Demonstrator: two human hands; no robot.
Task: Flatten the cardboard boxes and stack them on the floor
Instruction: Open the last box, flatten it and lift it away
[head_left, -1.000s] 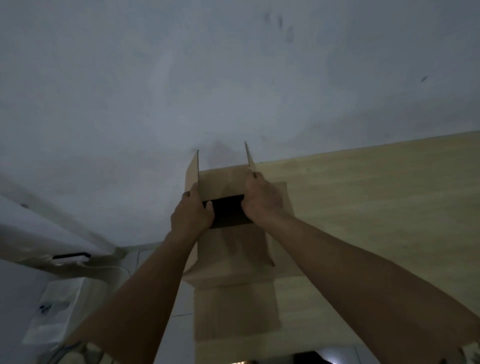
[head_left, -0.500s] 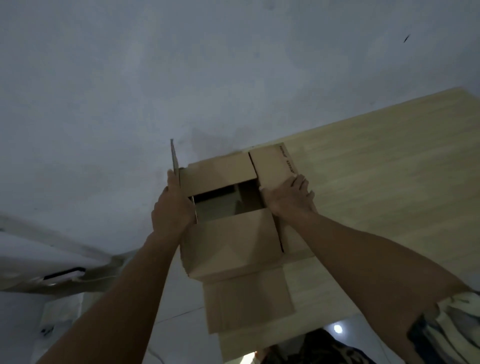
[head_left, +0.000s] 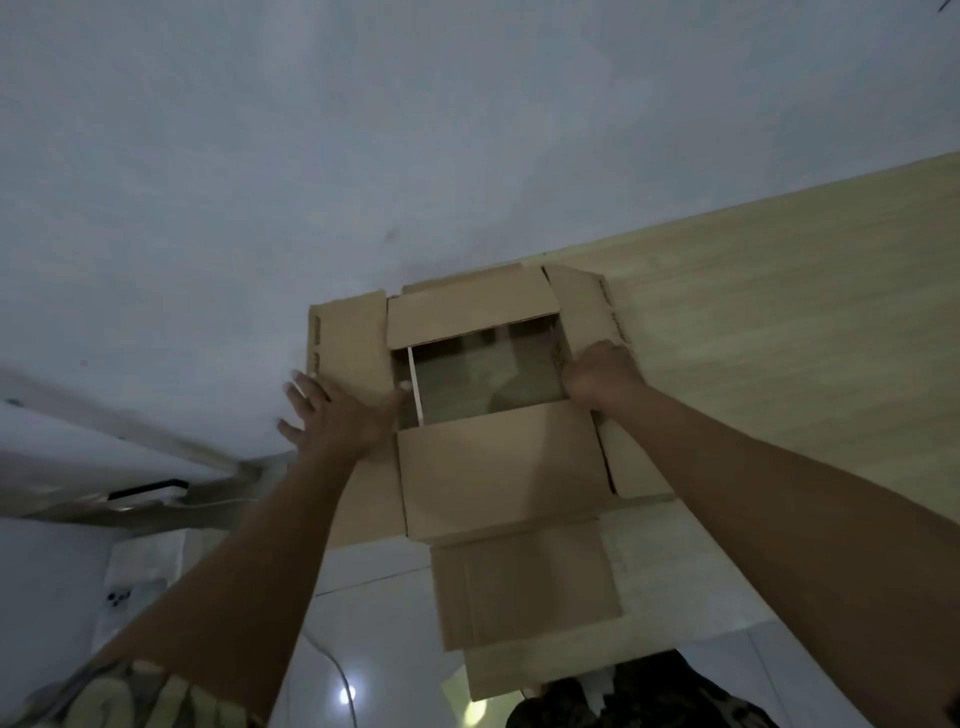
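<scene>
A brown cardboard box (head_left: 498, 467) stands on the corner of a light wooden table (head_left: 779, 332), all its top flaps folded outward and its inside open. My left hand (head_left: 337, 410) lies with spread, straight fingers on the left flap (head_left: 348, 343), the thumb at the opening's edge. My right hand (head_left: 597, 376) has its fingers curled over the box's right rim beside the right flap (head_left: 592, 306). Under the box's near side, flat cardboard (head_left: 524, 587) sticks out over the table's edge.
A pale wall (head_left: 363, 156) rises behind the table. A white tiled floor (head_left: 363, 623) with a cable shows below. A white appliance (head_left: 104, 467) and a white bag (head_left: 140, 566) sit at the lower left.
The left flap, upright before, now lies folded outward under my left hand. The right flap went down half a second earlier. The box opening is wider and the view has shifted.
</scene>
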